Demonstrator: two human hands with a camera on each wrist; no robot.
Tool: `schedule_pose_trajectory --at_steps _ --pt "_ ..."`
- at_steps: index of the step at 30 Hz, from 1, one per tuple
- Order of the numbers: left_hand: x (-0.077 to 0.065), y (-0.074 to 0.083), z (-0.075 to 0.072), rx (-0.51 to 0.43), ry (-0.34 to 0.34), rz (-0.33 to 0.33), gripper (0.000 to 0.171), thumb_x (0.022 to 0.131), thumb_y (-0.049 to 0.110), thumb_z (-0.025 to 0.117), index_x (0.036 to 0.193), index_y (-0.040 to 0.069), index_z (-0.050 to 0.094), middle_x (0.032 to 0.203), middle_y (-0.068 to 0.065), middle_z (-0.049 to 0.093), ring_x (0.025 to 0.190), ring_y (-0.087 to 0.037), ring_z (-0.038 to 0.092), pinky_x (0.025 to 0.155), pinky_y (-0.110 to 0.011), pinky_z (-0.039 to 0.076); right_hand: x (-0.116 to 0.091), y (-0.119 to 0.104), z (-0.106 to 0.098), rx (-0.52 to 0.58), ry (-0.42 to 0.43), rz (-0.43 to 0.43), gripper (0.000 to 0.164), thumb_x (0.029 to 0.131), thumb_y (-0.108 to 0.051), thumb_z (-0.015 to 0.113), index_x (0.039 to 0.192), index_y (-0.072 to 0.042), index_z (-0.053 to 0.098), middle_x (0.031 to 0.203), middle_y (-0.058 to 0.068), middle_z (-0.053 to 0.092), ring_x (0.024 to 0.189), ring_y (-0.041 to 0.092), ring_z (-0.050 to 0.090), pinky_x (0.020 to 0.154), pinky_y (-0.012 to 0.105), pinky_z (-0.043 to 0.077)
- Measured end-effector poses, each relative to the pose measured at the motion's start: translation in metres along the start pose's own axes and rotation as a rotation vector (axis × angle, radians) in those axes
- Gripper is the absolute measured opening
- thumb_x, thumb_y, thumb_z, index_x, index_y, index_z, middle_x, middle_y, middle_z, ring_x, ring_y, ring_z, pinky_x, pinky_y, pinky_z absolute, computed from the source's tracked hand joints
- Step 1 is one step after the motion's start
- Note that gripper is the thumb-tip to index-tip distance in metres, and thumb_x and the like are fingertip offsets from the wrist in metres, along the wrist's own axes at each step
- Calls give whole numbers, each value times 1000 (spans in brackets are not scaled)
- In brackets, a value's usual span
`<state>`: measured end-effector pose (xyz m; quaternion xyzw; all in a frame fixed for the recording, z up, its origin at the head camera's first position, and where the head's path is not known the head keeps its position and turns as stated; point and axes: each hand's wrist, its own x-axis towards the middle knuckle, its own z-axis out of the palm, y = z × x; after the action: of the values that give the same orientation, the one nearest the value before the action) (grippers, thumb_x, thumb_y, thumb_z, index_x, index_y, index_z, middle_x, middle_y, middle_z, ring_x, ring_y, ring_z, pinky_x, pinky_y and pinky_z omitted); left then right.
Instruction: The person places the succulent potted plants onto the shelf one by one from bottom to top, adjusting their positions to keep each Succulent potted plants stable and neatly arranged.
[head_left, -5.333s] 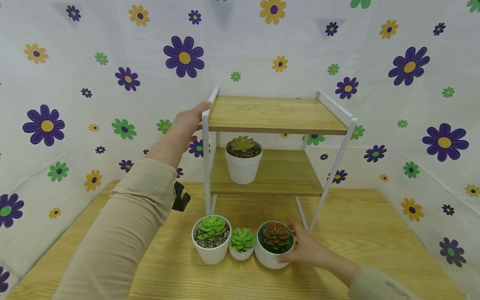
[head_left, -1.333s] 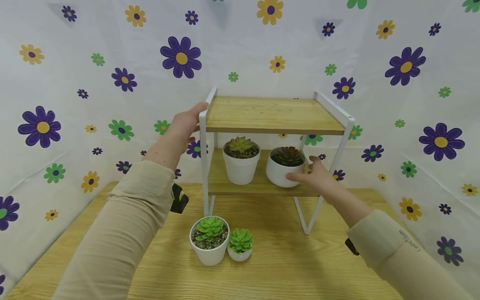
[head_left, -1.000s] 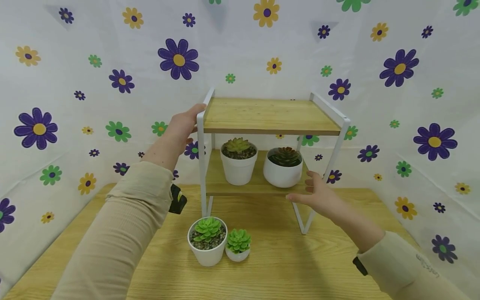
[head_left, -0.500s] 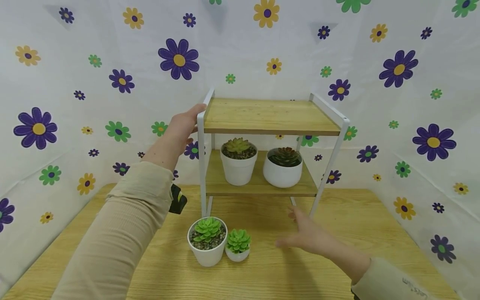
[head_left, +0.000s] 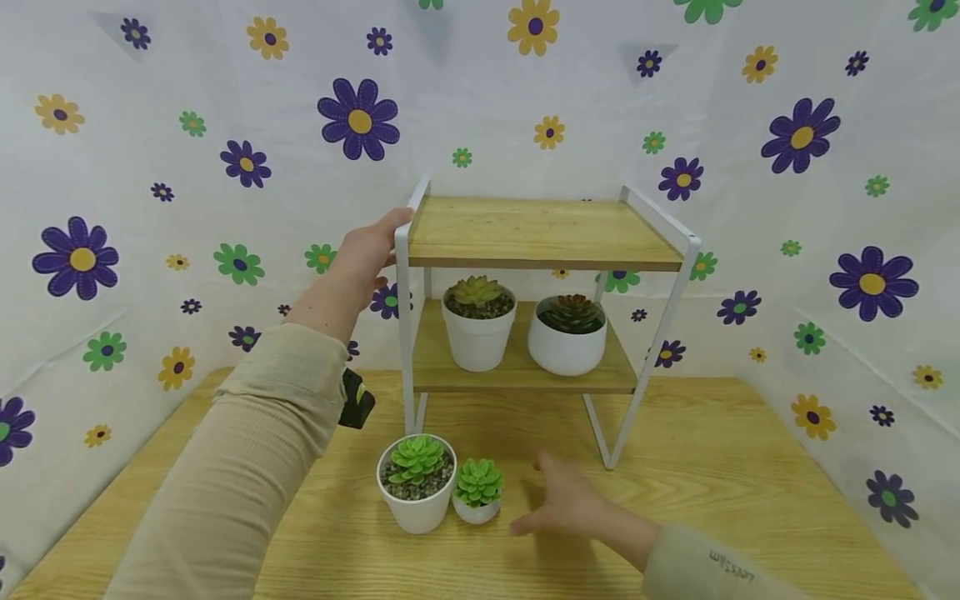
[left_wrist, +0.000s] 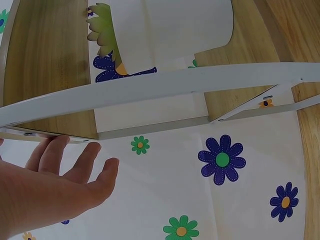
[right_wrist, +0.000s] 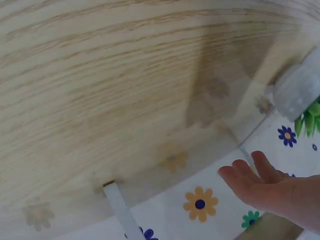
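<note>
4 succulents (head_left: 480, 481), potted in white: tall pot (head_left: 482, 346) & round pot (head_left: 567, 352) on lower shelf (head_left: 517, 378) of rack (head_left: 547, 233), lg pot (head_left: 418, 512) & sm pot (head_left: 477, 511) in front. R hand (head_left: 567, 500), fingers loose & holding nothing, nr sm pot; L hand (head_left: 363, 258) grips rack's L side. L wrist cam shows fingertips (left_wrist: 60, 141) there, mostly hidden in head view.

Left hand (left_wrist: 55, 192) lower left, some fingertips up against the white frame (left_wrist: 150, 90), one fingertip clear of it. Frame bar runs across the full view. Wood boards (left_wrist: 47, 60) behind it, left and right. White pot (left_wrist: 175, 27) between, top-cropped, green leaves (left_wrist: 104, 32) at its left. Flowered cloth (left_wrist: 165, 175) below.
</note>
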<state>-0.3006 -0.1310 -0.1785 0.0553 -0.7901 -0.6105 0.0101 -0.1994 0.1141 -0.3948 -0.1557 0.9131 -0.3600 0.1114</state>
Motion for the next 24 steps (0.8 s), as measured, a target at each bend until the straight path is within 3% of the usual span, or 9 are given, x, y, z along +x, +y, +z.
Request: schedule_pose_trajectory --at_steps 8,18,24 --pt "0 1 1 -22 0 -6 66 90 54 45 143 15 38 154 -1 28 140 -22 31 116 -43 22 22 -1 23 -118 10 -19 95 63 -35 86 136 3 38 129 21 54 120 45 47 98 69 30" --pt "2 -1 0 -12 3 -15 69 90 57 44 145 15 35 154 0 28 140 -23 31 115 -44 23 36 -7 37 -86 -16 22 94 61 -36 86 135 -1 41 131 19 53 123 45 44 101 75 16" --pt "2 -1 0 -13 1 -14 67 90 57 44 143 16 38 153 0 30 140 -23 30 115 -44 23 39 -9 40 -42 -16 34 91 61 -33 86 133 1 42 128 20 55 119 44 48 100 76 14"
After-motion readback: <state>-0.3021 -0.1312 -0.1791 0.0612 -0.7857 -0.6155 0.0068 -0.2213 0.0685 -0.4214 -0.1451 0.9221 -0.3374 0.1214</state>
